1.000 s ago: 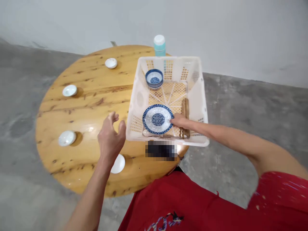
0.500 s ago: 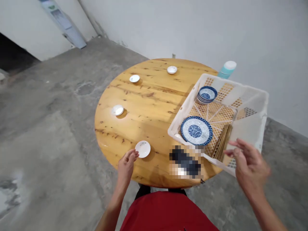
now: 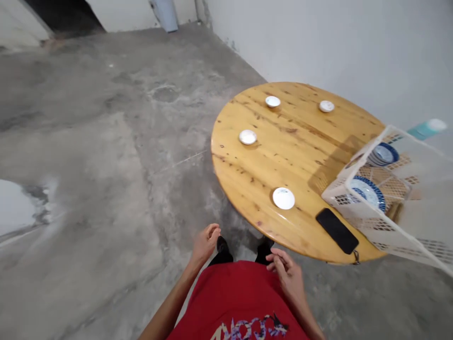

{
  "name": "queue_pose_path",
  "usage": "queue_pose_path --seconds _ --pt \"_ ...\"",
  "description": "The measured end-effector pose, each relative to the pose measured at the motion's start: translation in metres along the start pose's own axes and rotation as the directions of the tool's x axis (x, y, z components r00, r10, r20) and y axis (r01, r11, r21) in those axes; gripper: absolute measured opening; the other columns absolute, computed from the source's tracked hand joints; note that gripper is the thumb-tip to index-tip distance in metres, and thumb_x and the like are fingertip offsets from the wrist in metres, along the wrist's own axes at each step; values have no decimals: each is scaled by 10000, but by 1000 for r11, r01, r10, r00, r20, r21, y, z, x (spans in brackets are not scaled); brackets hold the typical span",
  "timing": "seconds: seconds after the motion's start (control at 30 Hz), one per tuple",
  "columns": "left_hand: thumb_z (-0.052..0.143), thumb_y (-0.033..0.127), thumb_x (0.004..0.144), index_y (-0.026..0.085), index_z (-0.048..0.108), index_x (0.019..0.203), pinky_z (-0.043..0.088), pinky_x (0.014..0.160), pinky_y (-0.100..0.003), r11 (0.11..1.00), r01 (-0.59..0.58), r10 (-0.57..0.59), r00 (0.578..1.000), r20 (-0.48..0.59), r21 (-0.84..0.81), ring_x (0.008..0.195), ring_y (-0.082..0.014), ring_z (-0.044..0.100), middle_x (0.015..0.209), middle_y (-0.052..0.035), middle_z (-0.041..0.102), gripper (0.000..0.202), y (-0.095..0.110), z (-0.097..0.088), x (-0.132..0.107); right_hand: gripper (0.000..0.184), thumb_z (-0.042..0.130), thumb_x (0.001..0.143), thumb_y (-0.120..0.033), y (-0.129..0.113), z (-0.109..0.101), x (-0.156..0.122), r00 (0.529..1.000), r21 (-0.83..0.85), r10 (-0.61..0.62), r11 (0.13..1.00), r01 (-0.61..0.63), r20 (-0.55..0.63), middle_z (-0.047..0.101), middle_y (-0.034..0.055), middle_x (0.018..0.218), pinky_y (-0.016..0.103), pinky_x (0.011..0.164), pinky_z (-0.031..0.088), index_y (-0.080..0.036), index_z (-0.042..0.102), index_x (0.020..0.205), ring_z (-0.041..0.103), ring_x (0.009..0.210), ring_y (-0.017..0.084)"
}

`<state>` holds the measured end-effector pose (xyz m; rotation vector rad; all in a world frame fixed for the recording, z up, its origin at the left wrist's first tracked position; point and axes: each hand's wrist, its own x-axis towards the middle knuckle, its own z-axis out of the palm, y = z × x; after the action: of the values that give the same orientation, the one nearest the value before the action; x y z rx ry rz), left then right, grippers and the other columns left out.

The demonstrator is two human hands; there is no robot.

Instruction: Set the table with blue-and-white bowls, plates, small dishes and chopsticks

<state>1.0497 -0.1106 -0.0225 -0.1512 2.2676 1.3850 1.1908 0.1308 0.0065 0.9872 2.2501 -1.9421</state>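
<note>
My left hand (image 3: 206,243) hangs in the air just off the table's near left edge, fingers loosely bent and holding nothing. Close to the front edge, by my red shirt, is my right hand (image 3: 287,274), also empty with its fingers slightly apart. The small white saucer (image 3: 283,198) nearest to both hands lies on the round wooden table (image 3: 283,163). Other white saucers sit farther round the rim: one on the left (image 3: 247,137), one at the back left (image 3: 272,101) and one at the back (image 3: 326,106).
A white plastic basket (image 3: 339,198) stands on the right, holding stacked blue-and-white bowls (image 3: 384,154), patterned plates (image 3: 370,192) and partly hidden brown chopsticks (image 3: 394,212). A black phone (image 3: 337,230) lies in front of it. Behind stands a turquoise bottle with a white cap (image 3: 426,129).
My left hand has come away from the nearest saucer, toward my body. My right hand has moved left from the basket to the table's front edge. The view has swung left.
</note>
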Motion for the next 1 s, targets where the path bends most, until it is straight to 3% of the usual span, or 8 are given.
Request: queue_pose_path --seconds 0.07,0.17,0.3,0.43,0.53,0.67,0.87,1.0 --pt "483 514 840 190 689 988 514 852 -363 997 74 -76 995 -62 -37 906 -236 687 922 -76 738 412 -28 -35 -15 438 537 884 -550 -17 32 10 987 -90 -70 992 84 147 726 91 833 303 615 556 -150 637 1032 678 622 182" --pt "504 590 809 174 680 957 517 868 -380 976 148 -174 970 -169 -157 932 -254 695 958 -106 739 475 -63 -71 -32 352 484 928 -444 -44 68 32 922 -246 -172 932 266 346 733 84 887 312 662 550 -164 629 1083 690 673 185" --pt "525 661 736 144 666 994 537 862 -409 930 195 -286 916 -281 -311 947 -287 711 1005 -156 734 594 -93 -92 -34 301 439 940 -351 -65 107 61 847 -364 -233 825 432 478 739 64 911 312 699 544 -191 625 1114 700 742 194" --pt "534 654 704 120 638 1050 537 879 -435 900 226 -332 910 -250 -372 950 -306 715 1007 -182 736 645 -102 -107 -14 305 420 934 -311 -72 154 79 807 -404 -213 778 480 550 747 62 928 312 756 526 -188 639 1108 704 834 209" --pt "541 653 704 119 636 1052 539 880 -437 911 223 -306 929 -206 -348 951 -311 715 1015 -182 737 645 -91 -129 18 294 429 909 -265 -75 194 89 783 -407 -191 768 494 592 753 48 907 303 774 505 -197 661 1077 698 814 199" --pt "543 648 740 130 635 1069 534 903 -427 953 155 -209 958 -195 -260 984 -309 712 1031 -171 738 621 -56 -175 87 299 419 893 -213 -91 246 121 723 -349 -192 775 526 663 750 46 894 267 730 481 -188 679 1038 694 790 179" --pt "505 630 800 160 619 1143 504 974 -415 991 93 -106 983 -150 -92 1073 -297 690 1111 -151 728 592 -4 -251 200 307 430 887 -219 -149 321 214 778 -358 -212 796 489 591 750 52 902 267 729 465 -181 678 1063 697 821 187" --pt "496 646 769 174 630 1125 515 972 -430 989 147 -145 974 -176 -4 1097 -317 684 1114 -155 731 607 -10 -303 245 317 406 886 -210 -189 370 265 791 -303 -239 831 466 563 744 36 859 243 670 468 -179 674 1052 690 731 160"
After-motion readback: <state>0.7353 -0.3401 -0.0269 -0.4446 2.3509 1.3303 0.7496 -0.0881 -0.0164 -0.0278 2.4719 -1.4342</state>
